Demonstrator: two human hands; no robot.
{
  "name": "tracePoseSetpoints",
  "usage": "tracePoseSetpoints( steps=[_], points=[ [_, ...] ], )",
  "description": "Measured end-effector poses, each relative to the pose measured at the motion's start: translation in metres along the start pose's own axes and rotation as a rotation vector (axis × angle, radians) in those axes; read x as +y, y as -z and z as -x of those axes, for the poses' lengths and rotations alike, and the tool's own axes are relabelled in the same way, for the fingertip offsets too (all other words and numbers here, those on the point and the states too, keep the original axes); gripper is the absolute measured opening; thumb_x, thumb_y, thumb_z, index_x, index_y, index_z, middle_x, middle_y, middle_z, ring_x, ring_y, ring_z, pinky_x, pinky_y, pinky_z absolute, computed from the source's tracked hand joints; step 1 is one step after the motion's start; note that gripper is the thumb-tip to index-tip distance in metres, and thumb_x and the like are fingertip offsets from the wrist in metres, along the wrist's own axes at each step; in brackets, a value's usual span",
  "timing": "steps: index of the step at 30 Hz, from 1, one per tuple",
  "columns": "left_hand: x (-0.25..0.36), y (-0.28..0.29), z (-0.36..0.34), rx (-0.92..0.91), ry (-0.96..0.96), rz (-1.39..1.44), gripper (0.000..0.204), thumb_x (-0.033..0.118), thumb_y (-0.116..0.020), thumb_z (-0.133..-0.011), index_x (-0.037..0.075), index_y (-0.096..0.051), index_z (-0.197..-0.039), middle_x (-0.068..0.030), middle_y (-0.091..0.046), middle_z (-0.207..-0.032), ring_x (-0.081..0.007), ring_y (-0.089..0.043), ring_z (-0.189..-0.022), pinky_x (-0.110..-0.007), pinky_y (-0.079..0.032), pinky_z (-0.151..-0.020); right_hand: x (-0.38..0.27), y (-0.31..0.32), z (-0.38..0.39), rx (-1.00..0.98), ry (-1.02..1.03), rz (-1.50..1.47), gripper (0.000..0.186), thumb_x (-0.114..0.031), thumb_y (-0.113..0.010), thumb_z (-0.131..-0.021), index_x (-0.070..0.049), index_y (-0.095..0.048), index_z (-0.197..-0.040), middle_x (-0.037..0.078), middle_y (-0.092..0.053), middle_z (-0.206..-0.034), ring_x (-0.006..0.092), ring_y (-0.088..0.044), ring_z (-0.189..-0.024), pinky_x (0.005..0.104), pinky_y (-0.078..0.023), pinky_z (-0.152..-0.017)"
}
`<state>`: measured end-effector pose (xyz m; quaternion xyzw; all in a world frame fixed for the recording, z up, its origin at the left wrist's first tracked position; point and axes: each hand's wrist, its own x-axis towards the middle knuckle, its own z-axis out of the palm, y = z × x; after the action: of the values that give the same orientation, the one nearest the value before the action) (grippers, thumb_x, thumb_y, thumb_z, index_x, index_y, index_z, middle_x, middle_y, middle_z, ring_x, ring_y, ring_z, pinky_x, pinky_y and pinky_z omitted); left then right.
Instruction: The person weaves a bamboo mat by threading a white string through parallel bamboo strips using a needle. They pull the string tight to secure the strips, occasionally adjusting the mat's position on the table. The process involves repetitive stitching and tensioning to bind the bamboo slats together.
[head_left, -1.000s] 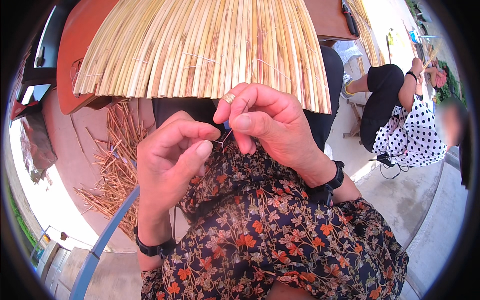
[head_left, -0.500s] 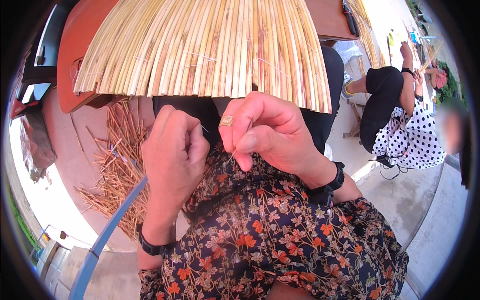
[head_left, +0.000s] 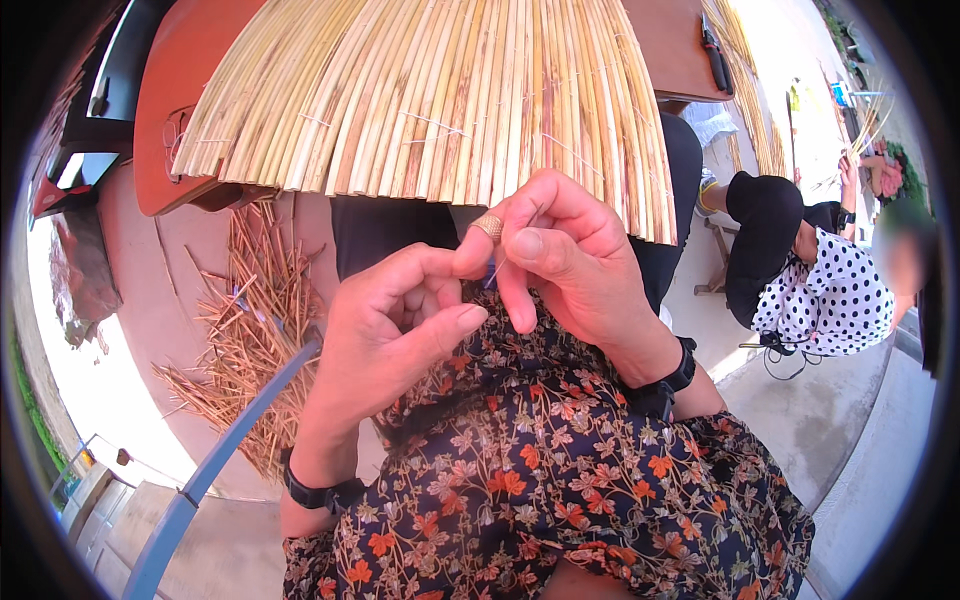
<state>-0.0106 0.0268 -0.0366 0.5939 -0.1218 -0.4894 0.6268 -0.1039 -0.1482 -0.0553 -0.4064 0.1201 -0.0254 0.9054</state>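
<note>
My right hand [head_left: 572, 255] pinches a thin needle [head_left: 535, 215] between thumb and forefinger. A gold-coloured thimble ring [head_left: 488, 226] is on one of its fingers. My left hand [head_left: 400, 320] is beside it, thumb and forefinger apart, with the forefinger reaching up to the right hand's fingers. Any thread between the two hands is too fine to make out. Just beyond them lies a mat of pale reed stalks [head_left: 430, 130], set side by side, with short white thread stitches [head_left: 435, 125] across them.
The mat rests on a reddish-brown table [head_left: 185, 60], with black-handled pliers [head_left: 716, 62] at right and eyeglasses [head_left: 176, 140] at left. Loose stalks [head_left: 250, 340] are heaped on the floor, near a blue-grey bar [head_left: 235, 435]. A person in a dotted top [head_left: 840, 295] sits at right.
My left hand has uncurled from a fist, thumb and forefinger parting, and has moved right to meet the right hand. The right hand keeps the needle and has shifted slightly right.
</note>
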Motion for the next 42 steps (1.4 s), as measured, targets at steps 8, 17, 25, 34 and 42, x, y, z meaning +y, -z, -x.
tracePoseSetpoints(
  steps=[8,17,25,34,42],
  points=[
    [-0.026,0.036,-0.019,0.465,-0.069,0.254,0.036,0.036,-0.061,-0.099,0.002,-0.058,-0.109,-0.0058,-0.063,-0.095,-0.0144,-0.065,-0.076,-0.024,-0.052,-0.064,0.013,0.01,0.011,-0.084,-0.179,0.184,0.01,-0.012,-0.058,-0.099,-0.002,-0.056,-0.098,0.01,-0.068,-0.089,0.0164,-0.068,-0.082,0.0287,-0.055,-0.077],
    [-0.008,0.054,-0.067,0.462,-0.212,0.442,0.05,0.036,-0.07,-0.093,-0.001,-0.055,-0.123,-0.0122,-0.068,-0.112,-0.02,-0.069,-0.095,-0.037,-0.059,-0.08,0.022,0.015,0.015,-0.072,-0.225,0.225,0.01,-0.012,-0.058,-0.099,-0.003,-0.057,-0.099,0.01,-0.069,-0.092,0.0175,-0.068,-0.09,0.0313,-0.055,-0.085],
    [-0.008,0.056,-0.078,0.376,-0.222,0.562,0.038,0.021,-0.066,-0.094,0.004,-0.056,-0.126,-0.0097,-0.068,-0.114,-0.0207,-0.071,-0.095,-0.034,-0.062,-0.07,0.024,0.021,0.024,-0.132,-0.244,0.175,0.015,-0.017,-0.058,-0.101,-0.002,-0.057,-0.1,0.008,-0.069,-0.092,0.0147,-0.068,-0.088,0.0289,-0.055,-0.082],
    [0.111,0.058,-0.069,0.54,-0.669,0.131,0.042,0.018,-0.062,-0.095,-0.004,-0.054,-0.13,-0.0173,-0.067,-0.113,-0.0249,-0.07,-0.094,-0.037,-0.06,-0.078,0.038,0.041,0.037,-0.143,-0.166,0.121,0.014,-0.016,-0.058,-0.101,-0.002,-0.057,-0.099,0.007,-0.069,-0.092,0.0133,-0.068,-0.085,0.0281,-0.056,-0.08],
    [0.206,0.007,-0.088,0.701,-1.349,-1.086,0.031,0.022,-0.063,-0.094,0.0,-0.066,-0.115,-0.0125,-0.069,-0.108,-0.0242,-0.07,-0.086,-0.033,-0.055,-0.074,0.048,0.041,0.038,-0.173,-0.149,0.068,0.014,-0.015,-0.057,-0.101,-0.002,-0.057,-0.099,0.006,-0.069,-0.09,0.0124,-0.068,-0.083,0.0267,-0.055,-0.078]
  ],
)
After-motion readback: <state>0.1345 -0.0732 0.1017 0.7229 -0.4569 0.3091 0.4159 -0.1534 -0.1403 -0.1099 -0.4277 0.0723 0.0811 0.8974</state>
